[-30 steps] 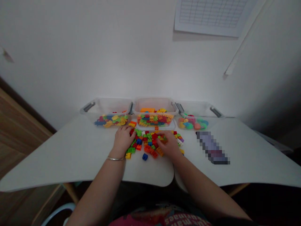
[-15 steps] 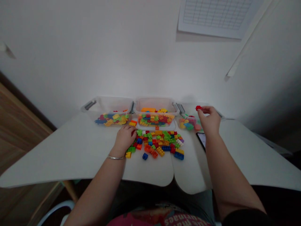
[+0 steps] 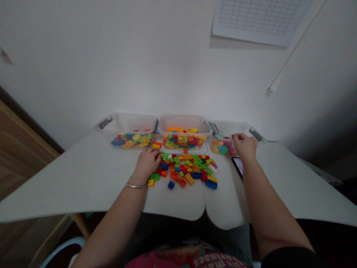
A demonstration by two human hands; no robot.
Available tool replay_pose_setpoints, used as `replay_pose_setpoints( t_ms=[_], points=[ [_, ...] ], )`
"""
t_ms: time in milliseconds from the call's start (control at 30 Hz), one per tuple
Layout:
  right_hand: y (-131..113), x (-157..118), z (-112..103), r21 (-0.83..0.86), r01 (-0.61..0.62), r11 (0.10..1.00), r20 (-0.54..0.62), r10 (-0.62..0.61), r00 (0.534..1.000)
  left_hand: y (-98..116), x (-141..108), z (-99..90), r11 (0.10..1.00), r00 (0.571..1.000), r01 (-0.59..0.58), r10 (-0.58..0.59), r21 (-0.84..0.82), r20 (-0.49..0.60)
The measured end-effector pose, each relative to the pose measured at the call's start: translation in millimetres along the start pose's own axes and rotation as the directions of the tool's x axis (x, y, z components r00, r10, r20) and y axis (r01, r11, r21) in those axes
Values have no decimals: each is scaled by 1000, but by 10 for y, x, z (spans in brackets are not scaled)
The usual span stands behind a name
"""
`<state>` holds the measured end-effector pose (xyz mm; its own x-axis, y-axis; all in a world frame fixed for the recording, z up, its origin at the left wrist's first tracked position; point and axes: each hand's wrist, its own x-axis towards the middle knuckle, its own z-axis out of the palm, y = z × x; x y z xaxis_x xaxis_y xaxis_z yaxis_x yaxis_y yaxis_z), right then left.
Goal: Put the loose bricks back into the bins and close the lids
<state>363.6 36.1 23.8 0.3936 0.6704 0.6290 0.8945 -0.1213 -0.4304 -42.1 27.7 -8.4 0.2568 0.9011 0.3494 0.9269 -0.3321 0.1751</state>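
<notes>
A spread of small coloured building bricks [image 3: 189, 178] lies on the white table. My left hand [image 3: 148, 160] rests at the left edge of this spread, its fingers curled; whether something is under them is hidden. Over the right clear box [image 3: 231, 128], near its front wall, is my right hand [image 3: 245, 144]. Its thumb and fingers come together, and what they hold, if anything, is too small to tell. Colourful pieces lie inside that box. The middle clear box [image 3: 185, 119] holds many bricks, and the left clear box [image 3: 134, 121] contains mixed coloured shapes.
A phone [image 3: 238, 165] lies by my right wrist. An orange and yellow brick piece [image 3: 156, 145] sits between the left and middle boxes. The white table [image 3: 92, 186] meets the wall behind the boxes. A printed sheet [image 3: 253, 22] hangs on the wall.
My right hand has lowered slightly toward the right box, and the red piece that showed at its fingertips is no longer visible there. My left hand has stayed at the bricks.
</notes>
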Motion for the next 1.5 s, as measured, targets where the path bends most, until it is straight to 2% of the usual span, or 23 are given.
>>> replay_pose_setpoints(
  t_ms=[133, 233, 333, 433, 500, 567, 633, 767, 867, 1000, 1100, 1333, 1500],
  points=[
    [-22, -6, -58, 47, 14, 999, -16, -13, 1000, 14, -2, -20, 1000, 1000, 11, -11, -5, 11],
    [-129, -68, -168, 182, 56, 982, -91, -40, 995, 7, -1, -11, 1000, 1000, 16, -16, -16, 10],
    [-289, -249, -246, 329, 146, 933, -172, -93, 981, -8, 2, 12, 999, 1000, 12, -12, -30, -7],
    [-411, -538, -188, 519, 126, 845, -61, -110, 992, -13, 4, 24, 999, 1000, 5, -6, -36, -22],
    [-442, -739, -79, 575, 105, 812, 33, -151, 988, -8, 2, 18, 999, 999, -1, 0, -50, -34],
    [-438, -903, 45, 543, 118, 831, 104, -206, 973, 0, -1, 4, 998, 999, -2, -1, -64, -43],
    [-413, -1009, 149, 509, 189, 840, 147, -301, 942, 9, -4, -8, 998, 999, 20, -23, -67, -45],
    [-360, -1072, 253, 484, 300, 822, 179, -428, 886, 19, -7, -25, 992, 994, 104, -106, -65, -22],
    [-352, -1074, 273, 478, 310, 822, 166, -431, 887, 36, -15, -50, 991, 993, 120, -121, -54, -8],
    [-380, -1088, 279, 482, 325, 814, 161, -447, 880, 88, -41, -97, 995, 996, 89, -88, 54, -28],
    [-403, -1102, 282, 481, 327, 813, 170, -452, 875, 120, -54, -95, 987, 994, 110, -107, 113, -34],
    [-413, -1103, 269, 487, 299, 821, 174, -426, 888, 124, -44, -57, 992, 996, 83, -80, 96, -29],
    [-415, -1097, 248, 495, 275, 824, 190, -412, 891, 147, -61, -158, 982, 985, 166, -161, 85, -63]
  ],
)
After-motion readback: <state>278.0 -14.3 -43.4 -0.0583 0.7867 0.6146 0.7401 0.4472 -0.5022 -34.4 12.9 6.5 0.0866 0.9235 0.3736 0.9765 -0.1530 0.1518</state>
